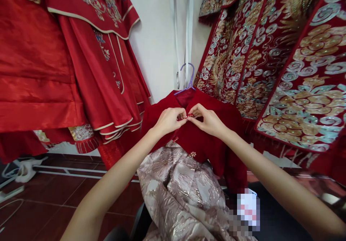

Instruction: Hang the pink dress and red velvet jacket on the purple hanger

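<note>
A dark red velvet jacket hangs on a purple hanger in front of me, over a pale pink brocade skirt. My left hand and my right hand meet at the jacket's collar, each with fingers pinched on the front edges at the top fastening. Small ornate buttons run down the jacket's front below my hands.
Red satin embroidered garments hang at the left. Heavily gold and silver embroidered red robes hang at the right. A white wall with white straps stands behind. Dark red floor tiles lie below, with white cords at the far left.
</note>
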A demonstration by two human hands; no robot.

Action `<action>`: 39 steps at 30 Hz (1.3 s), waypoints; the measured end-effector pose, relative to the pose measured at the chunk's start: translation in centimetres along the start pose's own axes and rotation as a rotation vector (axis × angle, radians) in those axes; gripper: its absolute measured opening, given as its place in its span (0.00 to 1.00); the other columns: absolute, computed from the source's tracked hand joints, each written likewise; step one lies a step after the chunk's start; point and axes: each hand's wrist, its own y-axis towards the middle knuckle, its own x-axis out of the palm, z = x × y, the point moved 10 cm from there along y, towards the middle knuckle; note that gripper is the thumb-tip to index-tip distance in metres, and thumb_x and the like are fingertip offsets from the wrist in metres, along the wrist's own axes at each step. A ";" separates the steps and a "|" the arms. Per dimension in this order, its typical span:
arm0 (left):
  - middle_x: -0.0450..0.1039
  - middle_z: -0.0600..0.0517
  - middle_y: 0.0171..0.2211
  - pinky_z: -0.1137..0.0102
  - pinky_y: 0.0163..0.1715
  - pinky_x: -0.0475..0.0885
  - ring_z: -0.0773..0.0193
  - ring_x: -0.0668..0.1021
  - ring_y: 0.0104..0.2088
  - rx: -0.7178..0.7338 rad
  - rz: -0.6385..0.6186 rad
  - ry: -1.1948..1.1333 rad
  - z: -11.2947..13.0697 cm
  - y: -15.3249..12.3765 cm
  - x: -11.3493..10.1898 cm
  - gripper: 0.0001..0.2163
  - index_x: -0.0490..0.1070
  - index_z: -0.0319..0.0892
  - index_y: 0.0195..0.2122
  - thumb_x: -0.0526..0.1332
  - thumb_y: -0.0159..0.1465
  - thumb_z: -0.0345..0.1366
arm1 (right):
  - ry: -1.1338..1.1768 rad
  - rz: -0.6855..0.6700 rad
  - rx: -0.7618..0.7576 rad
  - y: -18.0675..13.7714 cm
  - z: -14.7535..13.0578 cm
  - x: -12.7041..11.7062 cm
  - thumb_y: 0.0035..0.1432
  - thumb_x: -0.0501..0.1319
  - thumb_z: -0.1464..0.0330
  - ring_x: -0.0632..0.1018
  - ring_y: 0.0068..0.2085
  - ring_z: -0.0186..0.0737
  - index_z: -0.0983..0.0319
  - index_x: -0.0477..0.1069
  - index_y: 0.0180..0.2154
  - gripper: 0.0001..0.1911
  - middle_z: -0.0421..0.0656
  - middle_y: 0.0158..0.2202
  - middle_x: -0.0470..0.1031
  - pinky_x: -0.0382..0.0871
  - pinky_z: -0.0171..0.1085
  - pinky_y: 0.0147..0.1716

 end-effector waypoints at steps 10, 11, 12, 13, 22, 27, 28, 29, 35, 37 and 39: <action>0.73 0.53 0.28 0.71 0.30 0.64 0.63 0.74 0.30 0.068 -0.046 0.132 1.3 0.5 0.5 0.04 0.71 0.43 0.26 0.58 0.57 0.31 | -0.042 -0.066 -0.044 0.3 -0.3 0.7 0.54 0.58 0.69 0.76 0.35 0.39 0.57 0.59 0.41 0.12 0.41 0.36 0.73 0.72 0.40 0.39; 0.73 0.52 0.29 0.71 0.31 0.65 0.62 0.75 0.32 0.050 -0.036 0.126 1.3 0.3 0.6 0.04 0.71 0.43 0.27 0.58 0.57 0.30 | -0.043 -0.064 -0.035 0.4 0.1 0.9 0.53 0.58 0.70 0.76 0.34 0.38 0.57 0.59 0.41 0.13 0.41 0.35 0.72 0.72 0.40 0.38; 0.73 0.51 0.30 0.71 0.32 0.66 0.62 0.75 0.33 0.016 -0.013 0.116 1.3 0.1 0.7 0.04 0.71 0.44 0.29 0.58 0.57 0.30 | -0.037 -0.049 -0.012 0.4 0.7 1.2 0.53 0.58 0.70 0.75 0.32 0.37 0.58 0.58 0.40 0.13 0.40 0.34 0.72 0.72 0.39 0.36; 0.74 0.51 0.31 0.70 0.33 0.67 0.61 0.75 0.33 -0.033 0.023 0.102 1.1 -0.2 0.7 0.03 0.71 0.44 0.31 0.58 0.57 0.30 | -0.018 -0.012 0.028 0.3 1.5 1.4 0.53 0.58 0.69 0.74 0.31 0.37 0.58 0.58 0.40 0.12 0.39 0.33 0.71 0.71 0.38 0.34; 0.75 0.45 0.48 0.65 0.46 0.73 0.60 0.77 0.47 -0.466 0.257 -0.679 -3.9 -5.7 5.0 0.14 0.71 0.42 0.44 0.52 0.66 0.43 | 0.485 0.565 0.424 -7.0 6.3 5.5 0.56 0.54 0.62 0.75 0.41 0.39 0.54 0.51 0.46 0.17 0.46 0.45 0.66 0.76 0.39 0.31; 0.68 0.44 0.56 0.62 0.48 0.73 0.57 0.74 0.53 -0.525 0.164 -0.943 -4.6 -7.7 6.8 0.20 0.69 0.44 0.50 0.49 0.66 0.49 | 0.120 0.350 0.318 -8.8 3.8 8.8 0.41 0.65 0.70 0.68 0.52 0.52 0.54 0.52 0.52 0.37 0.50 0.53 0.59 0.69 0.54 0.49; 0.67 0.45 0.57 0.62 0.49 0.72 0.56 0.73 0.53 -0.527 0.146 -0.951 -4.6 -8.0 6.9 0.20 0.69 0.44 0.51 0.49 0.66 0.50 | 0.080 0.339 0.308 -8.8 3.9 9.0 0.41 0.65 0.72 0.68 0.52 0.53 0.55 0.52 0.54 0.38 0.51 0.52 0.59 0.68 0.54 0.50; 0.67 0.45 0.57 0.62 0.51 0.71 0.56 0.72 0.54 -0.523 0.124 -0.955 -4.4 -8.2 7.0 0.20 0.70 0.45 0.51 0.50 0.66 0.50 | 0.073 0.343 0.313 -8.9 4.1 9.0 0.43 0.63 0.72 0.69 0.50 0.52 0.55 0.52 0.54 0.36 0.51 0.51 0.60 0.68 0.54 0.49; 0.59 0.50 0.62 0.60 0.63 0.55 0.59 0.62 0.63 -0.491 0.044 -1.058 -3.7 -8.6 8.6 0.23 0.66 0.48 0.58 0.47 0.67 0.50 | 0.278 0.438 0.474 -9.6 5.6 5.4 0.53 0.57 0.70 0.75 0.42 0.44 0.56 0.61 0.45 0.16 0.44 0.41 0.71 0.70 0.45 0.44; 0.56 0.54 0.64 0.62 0.65 0.49 0.60 0.57 0.65 -0.494 0.043 -1.116 -3.3 -8.5 9.3 0.23 0.64 0.49 0.59 0.46 0.67 0.50 | 0.384 0.486 0.474 -9.8 4.2 3.8 0.53 0.58 0.69 0.75 0.40 0.41 0.57 0.62 0.43 0.14 0.42 0.39 0.72 0.70 0.41 0.42; 0.57 0.54 0.63 0.63 0.66 0.48 0.60 0.55 0.66 -0.511 0.101 -1.189 -3.3 -8.5 9.9 0.23 0.65 0.48 0.59 0.47 0.67 0.49 | 0.478 0.500 0.446 -9.5 2.2 3.2 0.54 0.59 0.69 0.74 0.38 0.38 0.56 0.61 0.43 0.13 0.41 0.39 0.71 0.70 0.37 0.39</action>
